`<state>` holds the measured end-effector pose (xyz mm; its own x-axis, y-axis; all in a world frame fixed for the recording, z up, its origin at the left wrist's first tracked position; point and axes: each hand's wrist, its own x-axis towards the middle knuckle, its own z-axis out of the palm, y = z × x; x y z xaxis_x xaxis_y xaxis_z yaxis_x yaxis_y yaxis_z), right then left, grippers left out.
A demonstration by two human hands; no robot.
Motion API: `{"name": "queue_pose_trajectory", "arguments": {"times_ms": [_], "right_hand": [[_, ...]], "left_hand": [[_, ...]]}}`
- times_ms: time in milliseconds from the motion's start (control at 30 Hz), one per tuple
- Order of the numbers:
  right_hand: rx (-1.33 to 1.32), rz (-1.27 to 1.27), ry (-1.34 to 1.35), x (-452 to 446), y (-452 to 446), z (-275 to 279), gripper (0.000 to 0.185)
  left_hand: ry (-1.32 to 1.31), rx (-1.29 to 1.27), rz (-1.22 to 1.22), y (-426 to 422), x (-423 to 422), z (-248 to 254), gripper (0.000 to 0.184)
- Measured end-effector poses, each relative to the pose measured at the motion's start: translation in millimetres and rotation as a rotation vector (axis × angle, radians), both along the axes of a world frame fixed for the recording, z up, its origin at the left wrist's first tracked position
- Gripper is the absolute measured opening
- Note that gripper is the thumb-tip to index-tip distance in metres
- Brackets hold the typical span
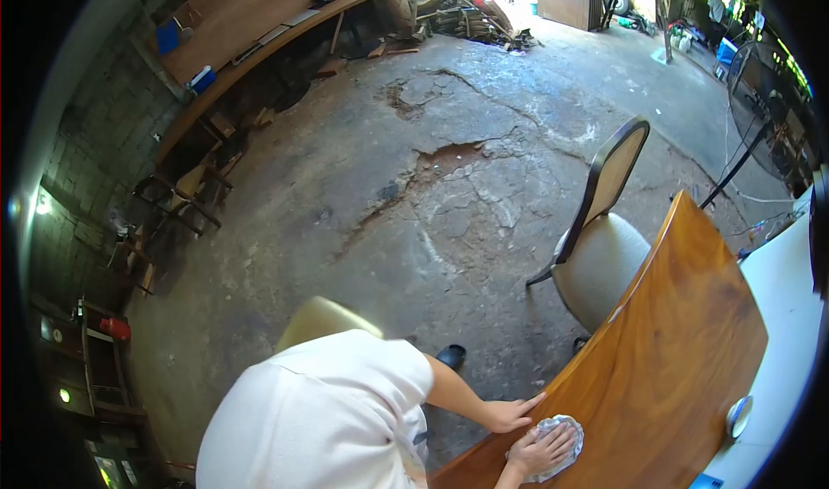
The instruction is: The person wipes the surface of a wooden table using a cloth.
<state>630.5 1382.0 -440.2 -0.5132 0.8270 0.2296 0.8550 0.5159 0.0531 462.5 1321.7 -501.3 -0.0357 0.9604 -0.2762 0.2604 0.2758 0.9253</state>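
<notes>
A polished wooden tabletop with a curved edge fills the lower right. My left hand lies at its near edge, fingers stretched out and nothing in them. Under my right hand is a crumpled whitish cloth, held against the wood by the palm and fingers. The cloth's rim shows around the fingers, while its middle is hidden beneath the hand. A small round container stands near the far side of the tabletop, apart from both hands.
A cane-backed chair stands close to the tabletop's edge. Behind it is a large fan. The concrete floor is cracked and broken. A long workbench lines the wall, and scrap wood is piled at the back.
</notes>
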Motion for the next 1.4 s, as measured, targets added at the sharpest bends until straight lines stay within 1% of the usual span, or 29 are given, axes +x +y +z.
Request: {"name": "queue_pose_trajectory", "arguments": {"times_ms": [33, 67, 100, 133, 167, 200, 233, 267, 300, 333, 367, 400, 433, 500, 600, 700, 733, 767, 833, 900, 1000, 1067, 1100, 1133, 1167, 1267, 1333, 1367, 1400], "right_hand": [[-0.036, 0.029, 0.048, -13, 26, -1, 0.069], [-0.056, 0.040, 0.051, -28, 49, 0, 0.068], [-0.081, 0.027, 0.047, -44, 72, 1, 0.068], [-0.110, 0.010, 0.060, -57, 97, 0, 0.068], [-0.141, -0.010, 0.079, -70, 122, 0, 0.068], [-0.146, -0.042, 0.070, -85, 143, 7, 0.068], [-0.151, -0.061, 0.064, -98, 165, 11, 0.068], [-0.121, -0.049, 0.091, -109, 186, 5, 0.069], [-0.082, -0.027, 0.123, -114, 191, 5, 0.069], [-0.103, -0.036, 0.121, -124, 205, 4, 0.069], [-0.127, -0.042, 0.118, -136, 219, 8, 0.069], [-0.152, -0.038, 0.111, -147, 237, 11, 0.068], [-0.145, -0.029, 0.113, -159, 258, 10, 0.068], [-0.137, -0.007, 0.126, -183, 295, 7, 0.067], [-0.112, 0.038, 0.151, -217, 353, 1, 0.065], [-0.143, 0.074, 0.166, -258, 416, 7, 0.065], [-0.151, 0.086, 0.176, -271, 440, 6, 0.065], [-0.145, 0.071, 0.179, -287, 470, 7, 0.066], [-0.164, 0.047, 0.170, -308, 522, -3, 0.067], [-0.137, 0.045, 0.179, -328, 569, -1, 0.067], [-0.145, 0.017, 0.177, -358, 613, -3, 0.067], [-0.114, 0.011, 0.167, -369, 625, -6, 0.066], [-0.104, 0.009, 0.158, -370, 636, -9, 0.065], [-0.090, 0.013, 0.153, -373, 651, -10, 0.065], [-0.076, 0.029, 0.149, -377, 663, -10, 0.064], [-0.046, -0.004, 0.149, -383, 676, -8, 0.060], [0.068, -0.029, 0.160, -374, 673, -18, 0.056], [0.148, -0.032, 0.157, -368, 671, -28, 0.053], [0.288, -0.068, 0.221, -368, 662, -29, 0.047]], "left_hand": [[-0.064, 0.074, -0.168, -4, -20, -13, 0.075], [0.012, -0.075, -0.417, -3, -67, 29, 0.072], [0.008, -0.121, -0.556, -5, -95, 11, 0.069], [0.021, -0.227, -0.621, -11, -132, 27, 0.069], [0.141, -0.236, -0.643, -31, -152, -19, 0.068], [0.136, -0.307, -0.661, -50, -176, -42, 0.065], [0.124, -0.577, -0.749, -67, -204, -64, 0.059], [0.206, -0.449, -0.789, -82, -233, -47, 0.054], [0.222, -0.639, -0.973, -97, -254, -48, 0.060], [0.291, -0.702, -1.193, -116, -268, -68, 0.064], [0.156, -1.018, -0.876, -145, -284, -94, 0.070], [0.090, -1.157, -0.584, -142, -295, -49, 0.073], [-0.001, -1.246, -0.547, -109, -302, 10, 0.084], [-0.129, -1.435, -0.302, -132, -309, -36, 0.088], [-0.263, -1.347, -0.099, -108, -319, -23, 0.089], [-0.248, -1.396, -0.029, -56, -339, -9, 0.087], [0.018, -1.332, -0.260, -33, -357, -12, 0.083], [0.189, -1.119, -0.396, -28, -374, -35, 0.081], [0.255, -0.879, -0.682, 5, -404, -48, 0.072], [0.416, -1.036, -0.758, 52, -413, -45, 0.064], [0.409, -0.951, -0.609, 130, -432, 13, 0.059], [0.360, -0.872, -0.524, 147, -437, 33, 0.059], [0.331, -0.829, -0.475, 160, -438, 33, 0.060], [0.300, -0.756, -0.473, 158, -438, 11, 0.061], [0.241, -0.733, -0.510, 163, -442, 11, 0.068], [0.145, -0.776, -0.518, 154, -449, -14, 0.081], [0.145, -0.757, -0.399, 144, -460, -28, 0.079], [0.122, -0.787, -0.399, 151, -473, -14, 0.075], [0.163, -0.778, -0.271, 146, -479, -13, 0.065]]}}
